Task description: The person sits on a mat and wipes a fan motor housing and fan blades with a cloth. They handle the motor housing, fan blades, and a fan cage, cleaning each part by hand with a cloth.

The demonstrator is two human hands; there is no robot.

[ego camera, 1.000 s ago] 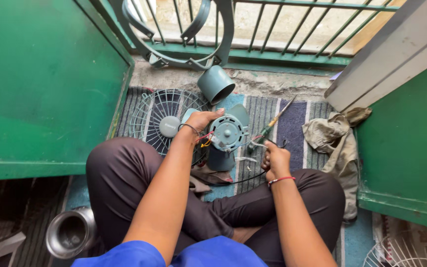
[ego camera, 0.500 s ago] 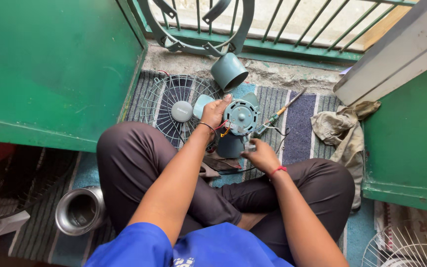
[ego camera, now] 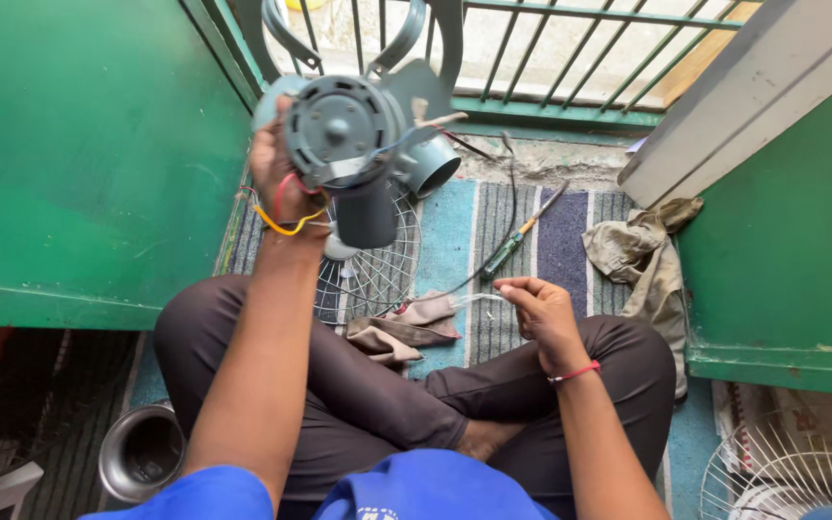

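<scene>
My left hand (ego camera: 276, 173) is raised and grips a grey-blue fan motor unit (ego camera: 344, 125), its round face turned toward me, with red and yellow wires looping by my wrist. A thin black cable (ego camera: 493, 255) runs from the motor down to my right hand (ego camera: 541, 308). That hand rests low over my right knee, its fingers pinched on the cable's pale end. A green-handled screwdriver (ego camera: 517, 241) lies on the striped mat (ego camera: 570, 241) just beyond my right hand. I sit cross-legged in dark trousers.
A wire fan guard (ego camera: 373, 274) lies on the mat under the lifted motor, with a grey cylindrical cover (ego camera: 432, 166) behind it. A brown rag (ego camera: 402, 332) lies by my knee and a beige cloth (ego camera: 642, 255) at right. Green panels (ego camera: 89, 154) flank both sides; a steel pot (ego camera: 139, 453) stands lower left.
My left hand has lifted the motor unit off the mat to chest height. My right hand let go of the screwdriver, which now lies on the mat, and holds the cable end.
</scene>
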